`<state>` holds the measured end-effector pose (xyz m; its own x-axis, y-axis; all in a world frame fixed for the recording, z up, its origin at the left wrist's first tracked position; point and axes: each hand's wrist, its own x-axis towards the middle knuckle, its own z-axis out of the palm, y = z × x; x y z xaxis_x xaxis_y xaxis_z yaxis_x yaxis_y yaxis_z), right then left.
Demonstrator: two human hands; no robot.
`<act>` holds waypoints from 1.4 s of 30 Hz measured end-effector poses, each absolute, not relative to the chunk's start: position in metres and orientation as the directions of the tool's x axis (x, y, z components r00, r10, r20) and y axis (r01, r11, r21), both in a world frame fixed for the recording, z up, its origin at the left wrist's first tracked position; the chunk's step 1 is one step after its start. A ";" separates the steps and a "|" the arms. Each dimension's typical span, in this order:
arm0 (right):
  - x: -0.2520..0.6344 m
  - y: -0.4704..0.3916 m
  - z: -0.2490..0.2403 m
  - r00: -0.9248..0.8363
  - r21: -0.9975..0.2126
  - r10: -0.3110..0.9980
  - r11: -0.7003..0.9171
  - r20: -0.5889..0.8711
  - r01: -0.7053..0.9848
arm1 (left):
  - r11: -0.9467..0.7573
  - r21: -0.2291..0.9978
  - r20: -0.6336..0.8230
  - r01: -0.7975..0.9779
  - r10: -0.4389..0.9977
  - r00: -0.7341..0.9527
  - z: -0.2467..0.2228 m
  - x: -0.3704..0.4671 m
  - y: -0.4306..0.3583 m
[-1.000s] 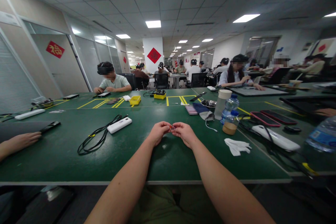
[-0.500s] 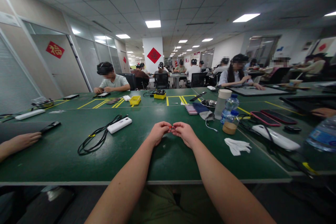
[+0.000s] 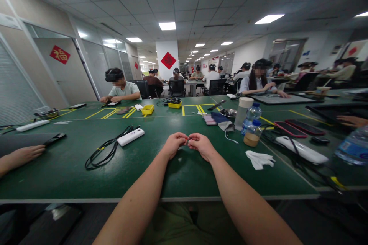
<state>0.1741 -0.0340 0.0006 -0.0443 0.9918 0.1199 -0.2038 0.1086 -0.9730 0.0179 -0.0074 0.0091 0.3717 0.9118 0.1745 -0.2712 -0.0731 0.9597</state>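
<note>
Both hands meet above the green table (image 3: 138, 178), fingertips nearly touching. My left hand (image 3: 174, 146) is closed in a pinch, and my right hand (image 3: 202, 146) pinches from the other side. Between the fingertips shows a small reddish thing (image 3: 187, 140), mostly covered by the fingers and too small to name. Left of the hands lies a white power bank (image 3: 131, 137) beside a coiled black cable (image 3: 100, 155). A crumpled white glove or cloth (image 3: 260, 160) lies to the right.
To the right stand a pale cup (image 3: 243, 113) and a bottle of brown liquid (image 3: 252, 134), with phones (image 3: 290, 129) and a white device (image 3: 301, 150) beyond. Yellow trays (image 3: 148, 110) sit farther back. A co-worker's hand (image 3: 24, 157) rests at left; other people sit across the table.
The fingertips have shifted slightly around the small reddish thing, and less of it shows now. Both arms stay in nearly the same place.
</note>
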 end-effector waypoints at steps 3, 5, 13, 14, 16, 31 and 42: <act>0.174 -0.034 0.001 -0.046 -0.977 0.991 0.118 0.128 -0.180 | -0.060 0.960 0.163 -0.273 0.914 0.371 0.008 0.018 -0.007; 0.174 -0.035 0.002 -0.043 -0.974 0.991 0.120 0.131 -0.193 | -0.054 0.958 0.163 -0.283 0.911 0.378 0.007 0.018 -0.006; 0.172 -0.037 0.011 -0.001 -0.958 0.999 0.041 0.042 -0.283 | -0.019 0.949 0.144 -0.316 0.914 0.379 0.008 0.017 -0.006; 0.172 -0.037 0.011 0.005 -0.957 0.999 0.033 0.033 -0.288 | -0.021 0.949 0.146 -0.315 0.914 0.378 0.008 0.017 -0.006; 0.173 -0.036 0.010 0.012 -0.958 1.000 0.031 0.029 -0.286 | -0.037 0.950 0.157 -0.309 0.915 0.372 0.009 0.017 -0.007; 0.174 -0.036 0.007 -0.035 -0.959 0.996 0.067 0.079 -0.277 | -0.021 0.954 0.136 -0.298 0.919 0.371 0.011 0.017 -0.008; 0.174 -0.034 0.007 -0.032 -0.948 0.999 0.020 0.032 -0.319 | -0.043 0.952 0.161 -0.304 0.913 0.375 0.010 0.017 -0.009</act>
<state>0.1740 -0.0336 0.0067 -0.0320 0.9990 0.0323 -0.3190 0.0204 -0.9475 0.0171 -0.0091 0.0103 0.3749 0.9129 0.1612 -0.3037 -0.0434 0.9518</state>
